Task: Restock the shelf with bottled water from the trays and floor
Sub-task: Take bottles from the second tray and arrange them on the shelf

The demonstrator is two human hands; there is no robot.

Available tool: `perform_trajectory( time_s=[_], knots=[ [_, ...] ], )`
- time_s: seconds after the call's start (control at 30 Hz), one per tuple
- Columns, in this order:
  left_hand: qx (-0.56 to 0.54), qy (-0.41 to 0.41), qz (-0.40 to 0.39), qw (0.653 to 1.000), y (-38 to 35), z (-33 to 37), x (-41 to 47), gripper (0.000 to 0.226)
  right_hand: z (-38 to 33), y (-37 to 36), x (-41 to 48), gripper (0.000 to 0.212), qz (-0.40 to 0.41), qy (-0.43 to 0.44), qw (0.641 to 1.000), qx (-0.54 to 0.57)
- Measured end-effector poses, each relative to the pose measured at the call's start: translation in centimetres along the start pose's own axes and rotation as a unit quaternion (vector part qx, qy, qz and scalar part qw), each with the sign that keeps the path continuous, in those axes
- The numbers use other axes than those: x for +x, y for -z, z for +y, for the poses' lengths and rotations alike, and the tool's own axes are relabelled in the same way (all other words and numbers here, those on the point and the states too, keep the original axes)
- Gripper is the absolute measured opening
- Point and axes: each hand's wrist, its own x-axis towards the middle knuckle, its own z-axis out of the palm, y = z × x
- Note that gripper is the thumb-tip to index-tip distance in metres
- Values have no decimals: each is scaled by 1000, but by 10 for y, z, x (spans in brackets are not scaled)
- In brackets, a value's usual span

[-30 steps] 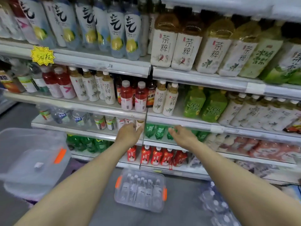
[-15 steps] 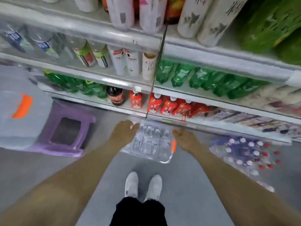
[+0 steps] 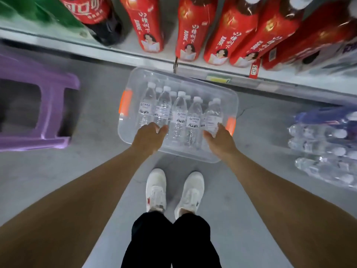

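A clear plastic tray [image 3: 135, 82] with orange handles sits on the grey floor below the bottom shelf. Several small water bottles [image 3: 179, 111] with white caps lie side by side inside it. My left hand [image 3: 149, 137] hovers over the tray's near left part, fingers curled down toward a bottle. My right hand [image 3: 219, 139] reaches over the near right part, fingertips at the rightmost bottle. Neither hand clearly holds anything. A shrink-wrapped pack of water bottles [image 3: 324, 147] lies on the floor at the right.
The bottom shelf [image 3: 135, 55] carries red juice bottles [image 3: 193, 29], a cola bottle [image 3: 96, 18] and green bottles. A purple plastic stool [image 3: 48, 113] stands on the floor at the left. My white shoes [image 3: 173, 190] stand just behind the tray.
My view tipped from the upper shelves down to the floor. Both hands dropped from shelf height to the tray and now reach into it.
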Motion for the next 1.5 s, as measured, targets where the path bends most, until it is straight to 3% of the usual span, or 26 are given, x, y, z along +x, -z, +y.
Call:
perform_trajectory(
  time_s=[0.1,0.23,0.37,0.53,0.73,0.8,1.03,1.17,1.5],
  knots=[
    [-13,8,-14,1000,-22,-2,24,56,4,-23,30,85,30,-46,996,75],
    [-17,28,-32,999,-43,-5,50,56,6,-48,54,78,112,-98,987,61],
    [-11,37,-27,999,-55,-10,73,56,6,-67,64,78,23,-136,985,100],
    [-29,49,-22,998,-63,-10,92,56,1,-69,69,82,44,-117,971,206],
    [-49,53,-22,997,-67,-3,97,58,-12,-63,79,37,-39,-129,931,340],
    [-68,57,-21,996,-70,-4,99,59,-11,-62,83,31,-52,-141,906,395],
    [-117,63,-43,990,-81,-5,108,46,-4,-67,81,32,-60,-139,866,477],
    [-188,76,-51,978,-90,4,117,61,6,-61,75,33,-98,-132,828,536],
    [-211,103,-35,972,-112,11,143,77,49,-65,56,54,-100,-27,831,547]
  ],
)
